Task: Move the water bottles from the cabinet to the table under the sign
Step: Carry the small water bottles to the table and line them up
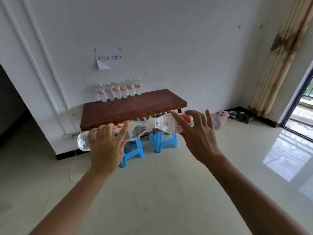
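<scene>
Two clear plastic water bottles are held in the air in front of the table, both lying roughly level, their white caps meeting end to end. The left hand (pixel 105 145) grips the left bottle (pixel 83 143) round its middle, fingers curled over the red-and-white label, the ribbed rounded base sticking out to the left. The right hand (pixel 198 134) wraps its spread fingers round the right bottle (pixel 166 125) over its label, the base pointing right. Both forearms are bare.

Behind them stands a low table (pixel 135 106) with a smooth dark reddish-brown wooden top and a slatted shelf beneath. A row of upright bottles (pixel 118 90) of the same kind stands along its back edge against the white wall. Above that row a sheet of white paper, the sign (pixel 109 59), hangs on the wall with printed black characters.

Two blue plastic stools (pixel 163 141) stand at the table's front. A pink perforated basket (pixel 221 114) sits on the floor to the right, near a striped beige curtain (pixel 279 56). The pale floor tiles (pixel 169 192) are glossy.
</scene>
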Demonstrator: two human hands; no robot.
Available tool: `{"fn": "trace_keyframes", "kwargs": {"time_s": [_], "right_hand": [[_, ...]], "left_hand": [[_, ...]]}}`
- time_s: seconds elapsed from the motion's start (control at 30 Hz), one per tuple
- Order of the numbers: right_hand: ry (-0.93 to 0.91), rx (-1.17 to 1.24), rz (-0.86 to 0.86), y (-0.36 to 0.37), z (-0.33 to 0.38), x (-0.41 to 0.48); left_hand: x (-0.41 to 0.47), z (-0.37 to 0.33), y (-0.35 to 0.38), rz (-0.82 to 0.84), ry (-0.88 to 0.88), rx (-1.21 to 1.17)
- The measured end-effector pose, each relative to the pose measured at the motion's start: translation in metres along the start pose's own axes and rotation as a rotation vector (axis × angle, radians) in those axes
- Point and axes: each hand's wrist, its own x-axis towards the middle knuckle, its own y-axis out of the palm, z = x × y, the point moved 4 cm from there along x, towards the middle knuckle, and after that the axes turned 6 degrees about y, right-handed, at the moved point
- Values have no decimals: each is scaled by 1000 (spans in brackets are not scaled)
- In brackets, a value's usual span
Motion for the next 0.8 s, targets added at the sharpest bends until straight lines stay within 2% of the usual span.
{"fn": "trace_keyframes", "kwargs": {"time_s": [0.27,0.4,0.67,0.8], "right_hand": [[5,79,20,160,-69,113],[-30,121,58,226,-75,180],[-135,158,112,367,-28,278],[-153,163,150,459,17,335]], "left_hand": [[103,30,151,33,6,-8],[141,66,207,42,-32,29],[165,166,326,49,-104,89],[174,248,406,102,-159,68]]}}
